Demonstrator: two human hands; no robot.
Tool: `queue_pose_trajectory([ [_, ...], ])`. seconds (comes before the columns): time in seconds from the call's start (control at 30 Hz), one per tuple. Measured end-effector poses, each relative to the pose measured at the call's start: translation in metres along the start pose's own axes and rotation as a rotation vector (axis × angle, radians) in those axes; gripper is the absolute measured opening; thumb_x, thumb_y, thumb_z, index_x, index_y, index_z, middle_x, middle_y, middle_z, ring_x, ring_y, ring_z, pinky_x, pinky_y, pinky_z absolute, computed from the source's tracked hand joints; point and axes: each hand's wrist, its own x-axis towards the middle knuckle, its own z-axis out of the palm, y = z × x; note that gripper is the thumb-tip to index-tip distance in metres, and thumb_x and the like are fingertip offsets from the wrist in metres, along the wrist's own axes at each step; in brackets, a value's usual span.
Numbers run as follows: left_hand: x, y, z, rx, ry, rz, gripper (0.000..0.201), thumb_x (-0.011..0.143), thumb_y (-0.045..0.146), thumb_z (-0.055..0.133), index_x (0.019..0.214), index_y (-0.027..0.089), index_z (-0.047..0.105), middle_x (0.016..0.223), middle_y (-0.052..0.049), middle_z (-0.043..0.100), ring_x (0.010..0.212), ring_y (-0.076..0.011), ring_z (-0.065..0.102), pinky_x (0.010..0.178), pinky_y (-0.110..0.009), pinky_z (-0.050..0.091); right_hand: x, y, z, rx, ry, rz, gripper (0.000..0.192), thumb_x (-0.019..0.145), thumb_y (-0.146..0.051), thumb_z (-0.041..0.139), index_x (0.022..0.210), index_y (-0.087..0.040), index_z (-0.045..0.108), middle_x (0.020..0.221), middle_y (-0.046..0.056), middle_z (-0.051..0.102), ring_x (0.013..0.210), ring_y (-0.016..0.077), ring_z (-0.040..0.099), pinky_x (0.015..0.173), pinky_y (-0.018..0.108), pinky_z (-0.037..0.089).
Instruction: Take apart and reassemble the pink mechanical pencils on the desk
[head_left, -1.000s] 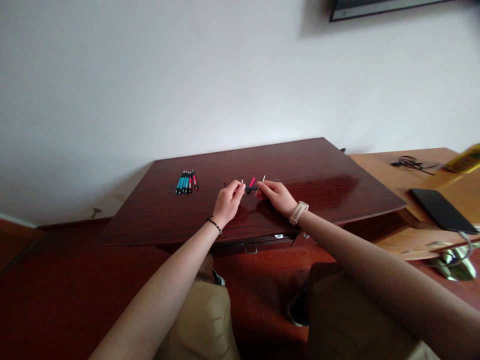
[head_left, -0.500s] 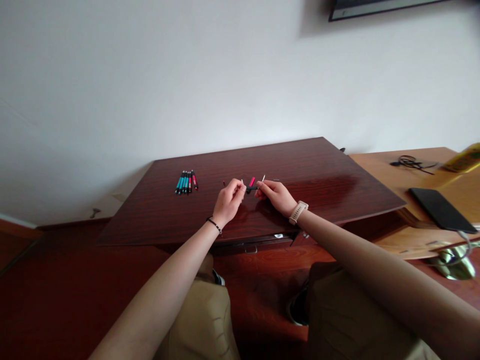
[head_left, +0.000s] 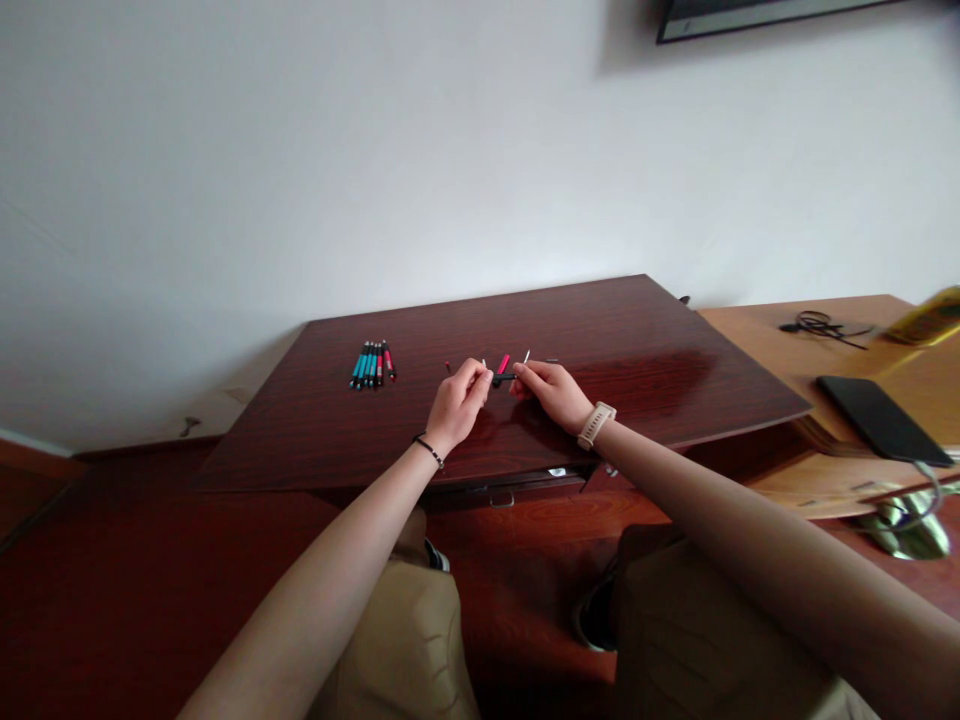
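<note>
Above the dark wooden table, my left hand (head_left: 459, 400) and my right hand (head_left: 553, 393) pinch opposite ends of a short black pen part (head_left: 505, 377), held level between them. A thin white stick, perhaps a refill (head_left: 526, 355), juts up from the fingers of my right hand. A small pale tip also shows at my left fingertips. Just behind the black part lies a pink pen barrel (head_left: 503, 364). Left of my hands, several blue and pink pens (head_left: 372, 364) rest side by side. Small dark and red bits lie near both hands.
The dark table (head_left: 315, 430) stands against a white wall. On the lighter desk at right are a black cable (head_left: 821, 326), a black tablet or phone (head_left: 881, 418) with a cord, and a yellow package (head_left: 928, 318). A screen (head_left: 750, 15) hangs above.
Hardly anything differs. Both hands stay in place around the black pen part, with only a very slight shift at the fingertips.
</note>
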Motion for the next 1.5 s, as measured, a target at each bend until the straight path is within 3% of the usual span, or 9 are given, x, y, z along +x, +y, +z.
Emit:
queue_pose_trajectory([
  [0.43, 0.0005, -0.0025, 0.0003, 0.021, 0.029, -0.003, 0.025, 0.109, 0.045, 0.051, 0.099, 0.023, 0.056, 0.077, 0.001, 0.062, 0.067, -0.0148, 0.06, 0.067, -0.027, 0.047, -0.0004, 0.0004, 0.0002, 0.023, -0.001, 0.002, 0.058, 0.1, -0.073, 0.056, 0.08, -0.022, 0.073, 0.079, 0.005, 0.074, 0.074, 0.0204, 0.065, 0.074, 0.034, 0.05],
  [0.67, 0.0005, 0.0015, -0.0001, 0.016, -0.004, 0.001, 0.033, 0.112, 0.045, 0.044, 0.089, 0.023, 0.053, 0.071, 0.002, 0.06, 0.063, -0.0139, 0.058, 0.068, -0.026, 0.046, 0.001, 0.0029, 0.0002, -0.003, -0.006, -0.001, 0.061, 0.099, -0.077, 0.054, 0.082, -0.021, 0.073, 0.079, 0.005, 0.074, 0.074, 0.02, 0.065, 0.074, 0.032, 0.051],
  [0.87, 0.0005, -0.0018, 0.0004, -0.003, 0.016, 0.002, 0.027, 0.109, 0.046, 0.051, 0.096, 0.023, 0.056, 0.078, 0.0, 0.063, 0.067, -0.0151, 0.061, 0.067, -0.026, 0.049, 0.0007, 0.0004, 0.0003, 0.0, 0.001, -0.001, 0.06, 0.1, -0.075, 0.055, 0.081, -0.021, 0.073, 0.079, 0.005, 0.074, 0.073, 0.0198, 0.065, 0.074, 0.032, 0.05],
  [1.5, 0.0005, -0.0006, 0.0001, -0.022, -0.009, 0.006, 0.033, 0.113, 0.047, 0.043, 0.091, 0.023, 0.053, 0.073, 0.001, 0.063, 0.064, -0.0141, 0.06, 0.067, -0.026, 0.047, -0.0005, -0.0024, 0.0005, 0.013, -0.004, -0.018, 0.058, 0.101, -0.073, 0.056, 0.079, -0.021, 0.071, 0.078, 0.005, 0.073, 0.072, 0.0197, 0.064, 0.073, 0.033, 0.049],
])
